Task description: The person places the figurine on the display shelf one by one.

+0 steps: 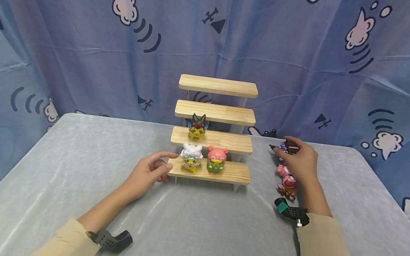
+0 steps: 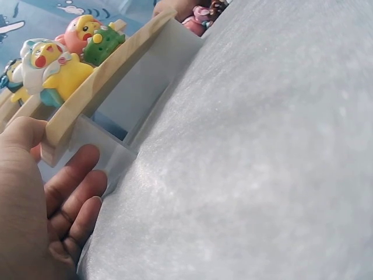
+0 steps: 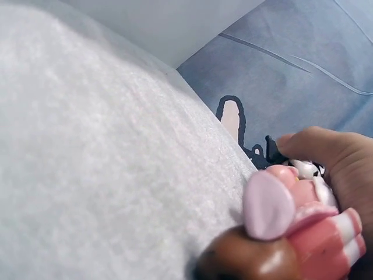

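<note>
A tiered wooden display stand (image 1: 209,169) carries several small figurines. My left hand (image 1: 150,171) grips the left end of its lowest step between thumb and forefinger; in the left wrist view the other fingers curl beside the clear support (image 2: 102,137). On that step sit a white-hooded yellow figurine (image 1: 191,158) and a pink-hooded one (image 1: 216,160). A dark-winged yellow figurine (image 1: 197,127) stands one step higher. At the right, my right hand (image 1: 302,160) pinches a dark figurine (image 1: 284,147) with purple parts, mostly hidden by the fingers.
Beside my right hand lie a pink figurine (image 1: 286,175) and a brown one (image 1: 287,191), close together on the grey-covered table (image 1: 199,231). A blue patterned curtain (image 1: 278,47) hangs behind the table. The stand's two upper steps (image 1: 218,85) rise at the back.
</note>
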`<state>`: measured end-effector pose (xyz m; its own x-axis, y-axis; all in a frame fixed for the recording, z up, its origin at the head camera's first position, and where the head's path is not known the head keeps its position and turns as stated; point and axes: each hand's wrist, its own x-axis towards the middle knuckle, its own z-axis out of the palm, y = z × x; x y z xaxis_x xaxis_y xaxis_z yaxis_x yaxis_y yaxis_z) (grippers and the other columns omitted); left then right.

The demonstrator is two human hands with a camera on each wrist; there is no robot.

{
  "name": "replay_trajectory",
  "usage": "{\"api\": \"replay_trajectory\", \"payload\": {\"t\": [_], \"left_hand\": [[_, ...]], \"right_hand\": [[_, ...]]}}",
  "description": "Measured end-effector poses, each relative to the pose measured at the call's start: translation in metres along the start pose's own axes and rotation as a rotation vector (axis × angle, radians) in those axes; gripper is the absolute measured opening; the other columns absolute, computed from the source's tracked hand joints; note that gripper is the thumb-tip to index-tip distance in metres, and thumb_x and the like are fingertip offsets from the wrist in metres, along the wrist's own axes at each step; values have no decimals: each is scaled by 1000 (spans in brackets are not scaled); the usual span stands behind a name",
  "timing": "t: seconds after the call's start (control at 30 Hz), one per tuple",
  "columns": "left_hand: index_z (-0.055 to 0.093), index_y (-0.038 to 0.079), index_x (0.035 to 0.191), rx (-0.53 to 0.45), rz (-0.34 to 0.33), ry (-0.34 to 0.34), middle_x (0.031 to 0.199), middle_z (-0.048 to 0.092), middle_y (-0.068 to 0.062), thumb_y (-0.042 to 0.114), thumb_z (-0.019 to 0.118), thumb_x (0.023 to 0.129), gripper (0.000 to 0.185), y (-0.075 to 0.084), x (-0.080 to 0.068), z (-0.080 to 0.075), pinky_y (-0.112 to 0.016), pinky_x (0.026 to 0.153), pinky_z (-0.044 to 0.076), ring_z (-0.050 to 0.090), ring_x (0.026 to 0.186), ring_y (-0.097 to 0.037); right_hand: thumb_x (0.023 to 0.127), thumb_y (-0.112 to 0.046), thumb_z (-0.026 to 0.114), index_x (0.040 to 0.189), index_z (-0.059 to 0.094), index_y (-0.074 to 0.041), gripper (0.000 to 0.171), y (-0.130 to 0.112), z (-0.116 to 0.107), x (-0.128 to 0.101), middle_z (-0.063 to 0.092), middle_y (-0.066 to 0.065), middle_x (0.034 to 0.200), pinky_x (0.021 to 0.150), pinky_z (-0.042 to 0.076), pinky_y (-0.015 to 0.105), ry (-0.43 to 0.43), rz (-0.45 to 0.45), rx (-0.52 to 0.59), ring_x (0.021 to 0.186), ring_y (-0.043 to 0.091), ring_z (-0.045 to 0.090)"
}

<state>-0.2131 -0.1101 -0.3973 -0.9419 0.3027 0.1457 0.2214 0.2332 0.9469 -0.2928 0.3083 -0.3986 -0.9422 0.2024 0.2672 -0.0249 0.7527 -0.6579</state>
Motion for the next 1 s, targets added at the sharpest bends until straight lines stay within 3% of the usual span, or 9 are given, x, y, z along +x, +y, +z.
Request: {"api": "replay_trajectory", "payload": {"t": [0.33, 0.8, 1.0], "left_hand": [[59, 7, 126, 1, 1, -5, 84, 66, -28, 13, 55, 96, 30, 3, 0, 0, -34, 66, 53, 63, 71, -36], [59, 8, 126, -5, -5, 1, 85, 66, -28, 14, 55, 97, 31, 1, -1, 0, -34, 66, 53, 63, 71, -34], [59, 8, 126, -6, -3, 3, 84, 65, -27, 14, 55, 97, 30, 2, -1, 1, -34, 66, 53, 62, 71, -34]], "right_hand": [[82, -34, 75, 130, 55, -8, 58, -7, -3, -1, 59, 17, 126, 96, 48, 49, 45, 39, 78, 117, 35, 57], [81, -40, 74, 111, 66, -7, 45, -30, -13, -2, 66, 10, 108, 91, 52, 40, 132, -86, 121, 105, 25, 64], [81, -39, 75, 106, 68, -8, 41, -43, -19, -2, 67, 8, 102, 85, 53, 25, 179, -150, 124, 101, 21, 66]]}}
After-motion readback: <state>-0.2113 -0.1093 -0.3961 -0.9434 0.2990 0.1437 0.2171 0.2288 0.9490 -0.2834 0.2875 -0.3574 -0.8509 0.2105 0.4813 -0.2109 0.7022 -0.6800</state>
